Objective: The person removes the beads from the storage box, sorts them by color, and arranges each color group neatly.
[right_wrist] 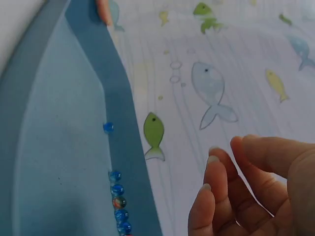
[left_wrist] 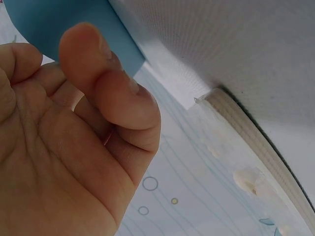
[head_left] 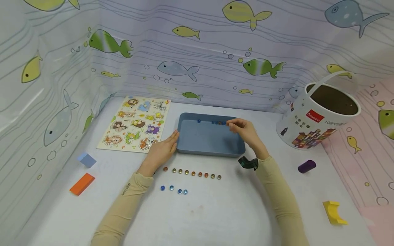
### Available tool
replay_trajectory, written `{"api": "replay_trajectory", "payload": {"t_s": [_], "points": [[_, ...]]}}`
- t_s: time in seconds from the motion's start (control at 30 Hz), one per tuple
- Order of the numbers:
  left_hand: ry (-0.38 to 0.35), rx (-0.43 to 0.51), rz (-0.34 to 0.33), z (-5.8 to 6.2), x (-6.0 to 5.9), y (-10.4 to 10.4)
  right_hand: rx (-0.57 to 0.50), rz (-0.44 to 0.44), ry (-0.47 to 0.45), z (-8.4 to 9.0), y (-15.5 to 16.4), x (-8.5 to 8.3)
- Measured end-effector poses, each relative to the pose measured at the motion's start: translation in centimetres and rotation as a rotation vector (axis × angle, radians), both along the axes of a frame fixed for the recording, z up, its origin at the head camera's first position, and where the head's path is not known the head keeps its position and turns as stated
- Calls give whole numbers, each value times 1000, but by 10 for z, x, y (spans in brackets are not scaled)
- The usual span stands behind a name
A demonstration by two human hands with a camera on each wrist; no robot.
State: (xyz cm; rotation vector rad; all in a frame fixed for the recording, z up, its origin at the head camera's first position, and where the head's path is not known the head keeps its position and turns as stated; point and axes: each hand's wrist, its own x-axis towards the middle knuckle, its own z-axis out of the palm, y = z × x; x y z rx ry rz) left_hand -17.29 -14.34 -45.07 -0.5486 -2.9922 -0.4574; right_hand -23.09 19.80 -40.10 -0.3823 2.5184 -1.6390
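The grey-blue tray (head_left: 203, 153) lies on the table with a row of glass marbles (head_left: 216, 122), mostly blue with a few reddish, along its back wall. One blue marble (right_wrist: 108, 127) sits apart from the row. My left hand (head_left: 162, 150) rests against the tray's left side, fingers stretched along the rim. Over the back right of the tray, my right hand (head_left: 245, 132) has its fingertips right at the row's end. Its fingers (right_wrist: 215, 177) are loosely bent in the right wrist view, with no marble visible between them.
In front of the tray lie a line of amber and orange marbles (head_left: 193, 173) and several blue marbles (head_left: 171, 188). An animal puzzle board (head_left: 123, 114) is at left, near blue (head_left: 87, 160) and orange blocks (head_left: 82, 184). A white bucket (head_left: 298, 119), purple cylinder (head_left: 306, 166) and yellow block (head_left: 333, 212) stand right.
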Motion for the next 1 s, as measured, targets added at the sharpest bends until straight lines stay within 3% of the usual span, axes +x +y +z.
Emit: {"api": "replay_trajectory", "payload": {"t_s": [0.2, 0.47, 0.73, 1.0], "points": [[-9, 6, 6, 1, 1, 0, 31, -62, -77, -12, -10, -32], [-24, 3, 11, 1, 0, 0, 88, -170, -132, -34, -25, -61], [-18, -1, 0, 2, 1, 1, 228, -218, -123, -47, -33, -70], [-6, 1, 4, 2, 2, 0, 438, -110, -5, -51, -39, -70]]}}
